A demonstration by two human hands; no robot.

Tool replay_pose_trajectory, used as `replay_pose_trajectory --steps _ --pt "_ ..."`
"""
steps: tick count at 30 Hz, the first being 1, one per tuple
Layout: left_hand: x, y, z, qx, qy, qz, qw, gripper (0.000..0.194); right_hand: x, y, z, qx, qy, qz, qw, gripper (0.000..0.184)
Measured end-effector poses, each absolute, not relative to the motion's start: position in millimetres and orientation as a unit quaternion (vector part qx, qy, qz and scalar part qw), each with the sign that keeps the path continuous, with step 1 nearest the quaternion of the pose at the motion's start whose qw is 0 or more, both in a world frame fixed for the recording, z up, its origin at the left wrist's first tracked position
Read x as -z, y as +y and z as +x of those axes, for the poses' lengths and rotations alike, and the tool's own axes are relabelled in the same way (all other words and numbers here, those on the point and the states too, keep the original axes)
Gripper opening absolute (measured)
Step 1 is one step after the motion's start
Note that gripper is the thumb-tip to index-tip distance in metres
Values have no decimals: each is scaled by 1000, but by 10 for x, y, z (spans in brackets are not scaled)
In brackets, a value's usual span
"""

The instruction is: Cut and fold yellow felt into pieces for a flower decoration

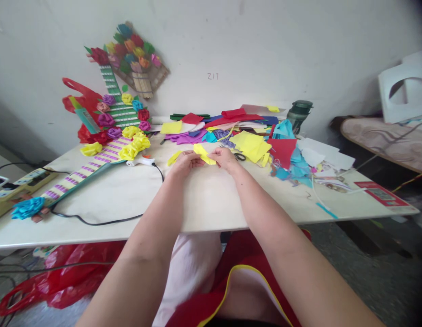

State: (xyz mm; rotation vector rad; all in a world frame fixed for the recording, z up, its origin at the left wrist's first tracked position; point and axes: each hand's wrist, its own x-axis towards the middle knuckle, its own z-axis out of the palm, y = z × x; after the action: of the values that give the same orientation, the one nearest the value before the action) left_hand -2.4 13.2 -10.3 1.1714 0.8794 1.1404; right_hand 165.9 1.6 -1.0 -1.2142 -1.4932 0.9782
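Observation:
Between my two hands, over the middle of the table, is a small folded piece of yellow paper [203, 152]. My left hand [188, 162] is closed on its left side, fingers pinched. My right hand [223, 159] pinches the lower right end. Another yellow piece [174, 157] lies just left of my left hand. Scissors [239, 156] with dark handles lie right of my right hand, partly hidden. Beyond them is a stack of yellow sheets [251, 146]. A white glue gun [140, 161] with a black cord rests to the left.
On the left lies a striped board [90, 169] with paper flowers, and a green decorated piece [120, 113] leans on the wall. Coloured sheets [231, 117] are piled at the back. Scraps [301, 165] and a dark green bottle [299, 113] are on the right.

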Motion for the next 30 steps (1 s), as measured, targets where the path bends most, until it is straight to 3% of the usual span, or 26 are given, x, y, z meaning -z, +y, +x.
replay_pose_trajectory --steps 6,14,22,30 --pt "106 138 -49 -511 383 494 590 11 41 15 1708 -458 -602 -467 458 34" --pt "92 125 -40 -501 385 507 586 10 1 -33 1693 -453 -610 -509 405 26" --pt "162 161 -34 -435 376 592 565 18 3 -36 1705 -477 -585 -464 464 15" --pt "137 135 -33 -430 353 619 555 21 28 9 1715 -534 -552 -435 469 19"
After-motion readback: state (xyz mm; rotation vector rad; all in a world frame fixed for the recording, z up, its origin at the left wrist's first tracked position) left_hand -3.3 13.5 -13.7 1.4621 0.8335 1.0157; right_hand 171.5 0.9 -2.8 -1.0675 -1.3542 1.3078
